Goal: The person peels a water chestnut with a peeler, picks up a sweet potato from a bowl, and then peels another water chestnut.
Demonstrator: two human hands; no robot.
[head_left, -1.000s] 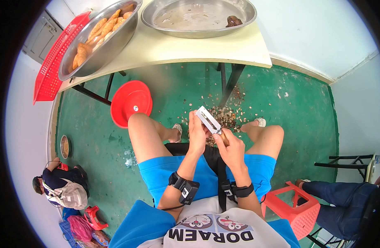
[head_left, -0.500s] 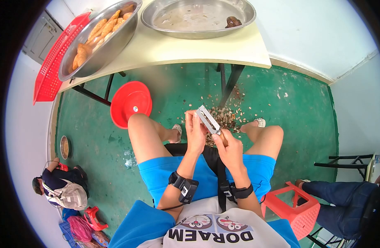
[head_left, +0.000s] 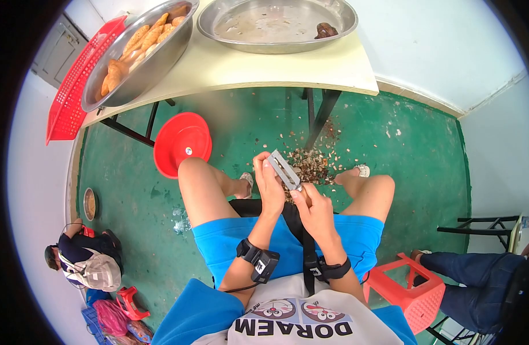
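Over my lap, my right hand (head_left: 316, 213) is closed around the handle of a metal peeler (head_left: 284, 171). Its flat slotted head points up and to the left. My left hand (head_left: 269, 184) is closed at the far end of the peeler's head, thumb and fingers against its edge. Whether anything else lies inside the left palm is hidden. Below the hands, a pile of peelings or shell bits (head_left: 313, 164) is scattered on the green floor between my feet.
A table (head_left: 247, 72) ahead bears a steel basin (head_left: 178, 46) of peeled tubers and a wide steel pan (head_left: 264, 46) with one dark lump. A red basin (head_left: 183, 138) sits on the floor. A red stool (head_left: 408, 293) and two people (head_left: 97, 267) are nearby.
Both hands and the peeler have shifted slightly to the left. The peeler's head has turned a little. Both hands keep their hold.
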